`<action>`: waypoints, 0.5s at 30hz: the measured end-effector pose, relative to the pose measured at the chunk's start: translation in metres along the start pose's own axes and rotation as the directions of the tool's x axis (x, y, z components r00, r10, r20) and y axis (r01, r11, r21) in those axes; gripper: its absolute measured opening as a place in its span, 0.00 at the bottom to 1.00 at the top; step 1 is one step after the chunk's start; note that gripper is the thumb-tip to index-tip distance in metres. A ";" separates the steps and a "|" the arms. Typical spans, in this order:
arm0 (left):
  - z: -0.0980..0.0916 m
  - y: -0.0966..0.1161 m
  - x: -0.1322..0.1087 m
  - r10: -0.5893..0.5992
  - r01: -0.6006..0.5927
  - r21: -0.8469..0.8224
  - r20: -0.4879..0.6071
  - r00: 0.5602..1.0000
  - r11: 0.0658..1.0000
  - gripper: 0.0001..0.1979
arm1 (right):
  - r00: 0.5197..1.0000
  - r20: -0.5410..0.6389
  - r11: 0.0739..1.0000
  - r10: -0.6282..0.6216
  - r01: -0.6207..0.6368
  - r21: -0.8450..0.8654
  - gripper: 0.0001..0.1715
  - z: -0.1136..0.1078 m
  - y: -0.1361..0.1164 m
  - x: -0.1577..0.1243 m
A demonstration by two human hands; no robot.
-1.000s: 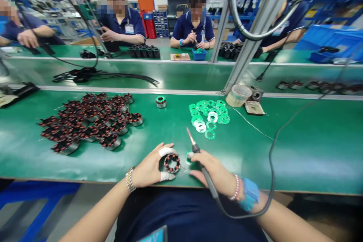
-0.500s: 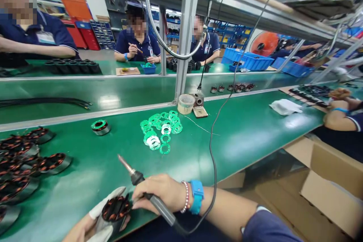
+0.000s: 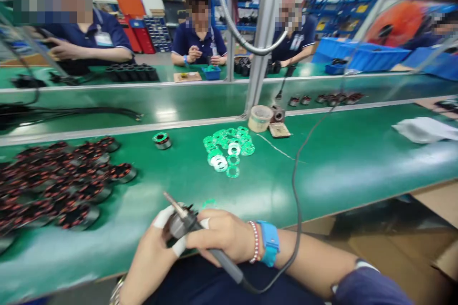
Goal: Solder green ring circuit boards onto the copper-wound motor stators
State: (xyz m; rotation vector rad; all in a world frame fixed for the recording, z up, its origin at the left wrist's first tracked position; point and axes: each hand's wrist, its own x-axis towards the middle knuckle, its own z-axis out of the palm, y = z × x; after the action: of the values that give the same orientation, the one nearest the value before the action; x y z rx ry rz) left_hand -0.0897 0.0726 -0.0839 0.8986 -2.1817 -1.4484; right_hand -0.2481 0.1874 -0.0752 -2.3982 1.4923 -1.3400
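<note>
Wound stators [image 3: 60, 190] lay heaped toward the left end of the green workbench [image 3: 343, 171]. At its near edge the hands were together: the left hand [image 3: 150, 259], in white finger cots [image 3: 161, 219], clamped a dark stator [image 3: 175, 228], and the right hand [image 3: 223, 236] gripped a soldering iron [image 3: 223, 259], tip just above. A slip could burn the cots or fingers; a snag on the trailing cable [image 3: 295, 186] could jerk the iron.
</note>
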 end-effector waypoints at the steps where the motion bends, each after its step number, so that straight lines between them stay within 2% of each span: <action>1: -0.001 0.001 -0.002 -0.007 0.008 -0.023 0.039 0.999 1.000 0.27 | 0.999 -0.026 0.999 0.024 -0.023 0.048 0.05 -0.003 0.000 -0.002; 2: -0.003 0.001 -0.004 -0.022 0.026 -0.056 0.077 0.997 0.998 0.27 | 0.996 -0.052 0.995 0.073 -0.069 0.076 0.05 -0.008 0.001 -0.006; 4: -0.006 -0.002 -0.006 -0.062 0.075 -0.117 0.113 0.992 0.990 0.29 | 0.947 -0.102 0.950 0.306 -0.297 0.097 0.05 -0.018 0.008 -0.013; 6: -0.008 -0.006 -0.006 -0.079 0.094 -0.134 0.117 0.990 0.987 0.30 | 0.911 -0.086 0.915 0.402 -0.398 0.065 0.07 -0.025 0.018 -0.020; 9: -0.010 -0.008 -0.003 -0.032 0.037 -0.052 0.100 0.995 0.998 0.29 | 0.909 0.070 0.911 0.412 -0.413 -0.001 0.14 -0.023 0.030 -0.025; 12: -0.010 0.000 -0.001 0.089 -0.101 0.160 0.081 0.993 0.982 0.25 | 0.900 0.185 0.918 0.395 -0.391 -0.062 0.15 -0.012 0.032 -0.026; 15: -0.009 0.011 -0.004 0.224 -0.249 0.330 0.112 0.968 0.910 0.22 | 0.935 0.132 0.942 0.329 -0.316 -0.115 0.15 -0.003 0.030 -0.031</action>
State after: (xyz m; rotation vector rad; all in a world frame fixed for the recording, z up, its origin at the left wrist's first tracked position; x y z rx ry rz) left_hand -0.0852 0.0721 -0.0700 0.6608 -2.5444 -1.0193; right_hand -0.2770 0.1953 -0.1065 -2.1188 1.8383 -1.0201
